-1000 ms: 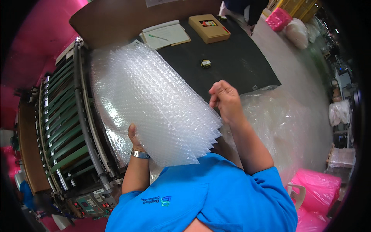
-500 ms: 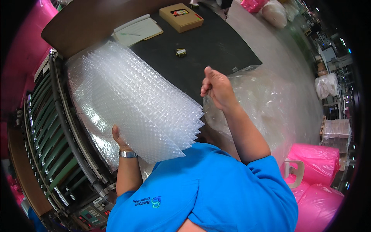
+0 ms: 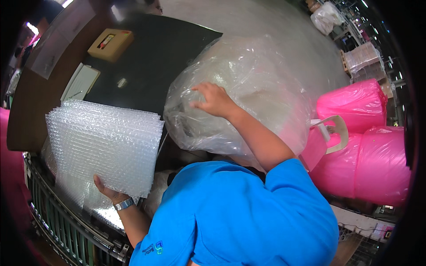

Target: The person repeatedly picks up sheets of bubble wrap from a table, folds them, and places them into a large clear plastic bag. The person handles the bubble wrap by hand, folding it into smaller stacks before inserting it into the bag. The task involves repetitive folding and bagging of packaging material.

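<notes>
A stack of clear bubble wrap sheets lies on my left, its edges slightly fanned. My left hand grips its near edge, thumb on top and the other fingers hidden underneath. More bubble wrap shows below the stack, beside the rollers. My right hand is over a big, puffed-out clear plastic bag. Its fingers are apart and slightly bent, with nothing seen in them. Whether the fingers touch the bag's film, I cannot tell.
The dark tabletop holds a cardboard box, a clipboard with paper and a small blurred object. Pink wrapped rolls stand at the right, near a beige handle. A roller machine borders the lower left.
My view has turned to the right. My right hand has gone from a raised, curled shape to spread fingers over the clear bag. The sheets under my left hand are squared up more evenly.
</notes>
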Motion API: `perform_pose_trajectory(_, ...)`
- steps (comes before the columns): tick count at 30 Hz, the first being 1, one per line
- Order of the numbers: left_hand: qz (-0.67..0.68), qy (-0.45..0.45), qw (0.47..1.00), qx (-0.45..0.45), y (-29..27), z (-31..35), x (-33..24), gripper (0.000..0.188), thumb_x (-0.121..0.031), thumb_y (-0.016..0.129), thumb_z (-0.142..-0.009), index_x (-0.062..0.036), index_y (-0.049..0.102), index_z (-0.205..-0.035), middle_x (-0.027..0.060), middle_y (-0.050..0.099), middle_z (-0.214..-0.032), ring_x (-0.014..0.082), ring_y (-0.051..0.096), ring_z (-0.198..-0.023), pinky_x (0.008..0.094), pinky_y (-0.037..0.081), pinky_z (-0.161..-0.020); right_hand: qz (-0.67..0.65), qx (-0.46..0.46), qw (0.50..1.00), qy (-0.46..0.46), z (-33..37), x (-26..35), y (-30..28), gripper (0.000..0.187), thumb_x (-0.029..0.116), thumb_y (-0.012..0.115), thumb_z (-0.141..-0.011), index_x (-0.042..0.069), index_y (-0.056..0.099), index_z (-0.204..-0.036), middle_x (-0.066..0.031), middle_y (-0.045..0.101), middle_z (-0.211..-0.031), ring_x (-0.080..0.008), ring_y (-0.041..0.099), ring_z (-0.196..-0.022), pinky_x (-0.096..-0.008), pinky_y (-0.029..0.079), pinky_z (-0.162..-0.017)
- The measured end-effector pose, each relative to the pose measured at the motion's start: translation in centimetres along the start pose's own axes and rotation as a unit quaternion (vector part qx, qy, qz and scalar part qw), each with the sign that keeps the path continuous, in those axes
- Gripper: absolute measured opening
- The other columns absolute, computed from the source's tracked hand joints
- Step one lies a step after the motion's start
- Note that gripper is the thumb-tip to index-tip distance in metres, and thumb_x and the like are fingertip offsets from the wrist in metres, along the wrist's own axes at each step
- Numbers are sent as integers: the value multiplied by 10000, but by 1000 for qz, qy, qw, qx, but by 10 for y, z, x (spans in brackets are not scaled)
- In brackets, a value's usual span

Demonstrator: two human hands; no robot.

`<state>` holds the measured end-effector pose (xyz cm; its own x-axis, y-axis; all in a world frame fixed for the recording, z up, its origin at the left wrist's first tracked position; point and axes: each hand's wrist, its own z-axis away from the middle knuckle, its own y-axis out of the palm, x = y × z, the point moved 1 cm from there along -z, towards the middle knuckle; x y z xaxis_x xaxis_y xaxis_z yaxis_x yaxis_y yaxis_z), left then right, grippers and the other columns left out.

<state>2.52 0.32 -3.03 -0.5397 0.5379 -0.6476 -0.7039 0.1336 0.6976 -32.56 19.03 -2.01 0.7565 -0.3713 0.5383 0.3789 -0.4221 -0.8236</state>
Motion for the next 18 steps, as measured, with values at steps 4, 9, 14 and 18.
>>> perform_pose_trajectory(4,-21,-25,999,16,34,-5,19,794,-495,522,-737,-62,235,-1337,186,290,-1323,351,334,-1170,489,323,-940,244,190,940,142,57,-72,-15,554,409,620,-727,149,473,-1193,-134,517,-1161,-293,467,-1100,-440,355,-918)
perform_pose_trajectory(9,-119,-8,988,95,98,-13,57,719,-454,529,-753,-15,317,-1282,170,396,-1250,305,403,-1123,455,355,-913,140,199,925,292,95,-113,-92,697,357,658,-700,84,373,-1276,-214,593,-982,-333,574,-921,-401,447,-805)
perform_pose_trajectory(14,-197,90,952,218,182,-25,114,467,-234,600,-737,35,482,-1100,113,516,-1077,233,506,-987,384,407,-862,348,92,843,400,145,-160,-237,678,116,511,-740,73,221,-1351,-231,603,-872,-353,595,-809,-436,469,-723)
perform_pose_trajectory(18,-148,160,937,273,255,-21,188,332,-213,560,-776,2,541,-1028,100,555,-1008,212,541,-915,362,441,-807,355,-102,830,417,154,-109,-331,661,72,427,-750,122,190,-1365,-229,600,-881,-387,581,-759,-461,459,-672)
